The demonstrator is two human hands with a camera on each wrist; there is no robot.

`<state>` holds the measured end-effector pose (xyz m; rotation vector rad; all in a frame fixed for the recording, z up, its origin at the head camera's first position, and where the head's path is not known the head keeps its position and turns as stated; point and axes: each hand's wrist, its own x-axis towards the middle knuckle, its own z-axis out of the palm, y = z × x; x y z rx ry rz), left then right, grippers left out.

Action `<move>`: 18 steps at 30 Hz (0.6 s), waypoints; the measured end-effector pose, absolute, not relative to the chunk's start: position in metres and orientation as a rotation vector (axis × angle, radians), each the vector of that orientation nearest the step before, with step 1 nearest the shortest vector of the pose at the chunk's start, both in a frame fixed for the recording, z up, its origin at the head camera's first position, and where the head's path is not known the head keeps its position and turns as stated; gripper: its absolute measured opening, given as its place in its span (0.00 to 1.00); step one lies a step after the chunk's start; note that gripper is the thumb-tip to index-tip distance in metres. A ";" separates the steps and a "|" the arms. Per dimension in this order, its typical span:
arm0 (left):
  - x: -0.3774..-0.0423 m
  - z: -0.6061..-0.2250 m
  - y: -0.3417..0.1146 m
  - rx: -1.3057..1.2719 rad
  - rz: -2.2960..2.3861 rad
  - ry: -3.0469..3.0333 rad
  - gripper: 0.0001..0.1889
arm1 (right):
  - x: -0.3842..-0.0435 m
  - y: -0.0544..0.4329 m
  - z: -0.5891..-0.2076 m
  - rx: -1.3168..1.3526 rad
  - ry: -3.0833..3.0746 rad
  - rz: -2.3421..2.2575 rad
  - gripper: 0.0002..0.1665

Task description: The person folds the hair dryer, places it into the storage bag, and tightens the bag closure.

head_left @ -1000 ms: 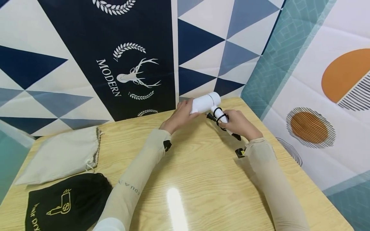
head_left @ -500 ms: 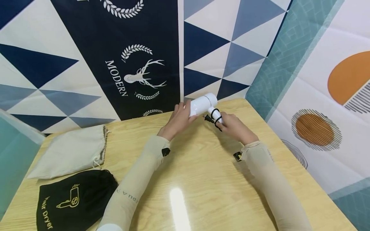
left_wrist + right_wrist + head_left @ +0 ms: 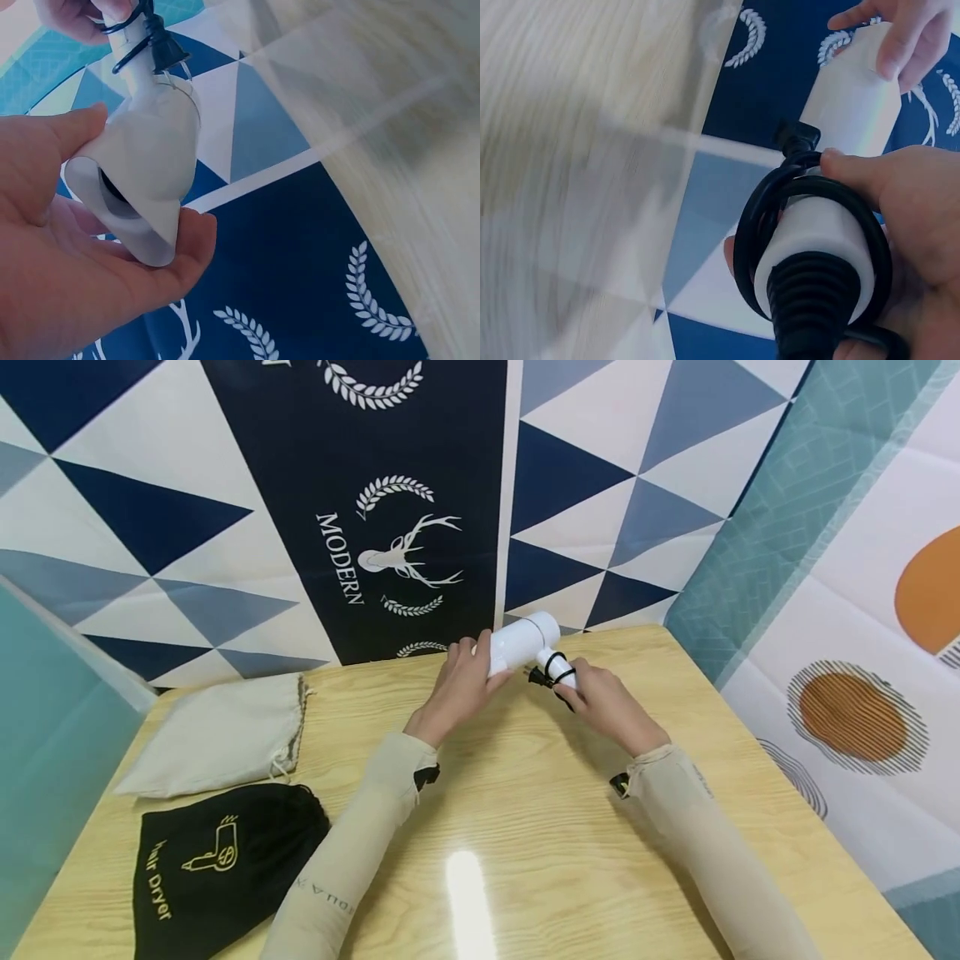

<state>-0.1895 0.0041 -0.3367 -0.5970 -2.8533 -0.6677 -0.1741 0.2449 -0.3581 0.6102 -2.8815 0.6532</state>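
Note:
A white hair dryer (image 3: 517, 642) is held in both hands above the far part of the table. My left hand (image 3: 459, 687) grips its nozzle end; the left wrist view shows thumb and fingers around the flared white nozzle (image 3: 142, 217). My right hand (image 3: 611, 703) holds the handle (image 3: 817, 232), which has a black cord (image 3: 754, 240) looped around it. The two-prong plug (image 3: 166, 49) sticks out beside the handle, close to the dryer's body. Part of the handle is hidden by the right fingers in the head view.
On the table's left lie a black drawstring bag (image 3: 225, 860) printed with a hair dryer and a pale cloth bag (image 3: 217, 735) behind it. Patterned cloth walls (image 3: 420, 527) stand at the table's back and right. The wooden table (image 3: 540, 843) reflects a light strip.
The head view has turned, so the scene shifts rightward. Relative to the table, both hands keep their holds on the hair dryer, whose handle has swung slightly nearer the left hand.

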 end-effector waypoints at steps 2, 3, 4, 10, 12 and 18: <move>-0.184 -0.336 0.000 -0.576 -0.675 -2.844 0.38 | -0.173 0.242 -0.358 0.613 -2.879 0.677 0.23; -0.181 -0.336 -0.003 -0.561 -0.677 -2.838 0.38 | -0.172 0.241 -0.358 0.617 -2.878 0.684 0.23; -0.178 -0.336 -0.005 -0.547 -0.677 -2.829 0.38 | -0.172 0.239 -0.359 0.625 -2.876 0.690 0.24; -0.167 -0.337 -0.020 -0.487 -0.756 -2.751 0.38 | -0.168 0.229 -0.355 0.628 -2.855 0.762 0.24; -0.163 -0.337 -0.025 -0.481 -0.802 -2.737 0.38 | -0.166 0.226 -0.352 0.638 -2.844 0.785 0.24; -0.149 -0.336 -0.037 -0.470 -0.891 -2.731 0.39 | -0.157 0.218 -0.348 0.684 -2.800 0.827 0.23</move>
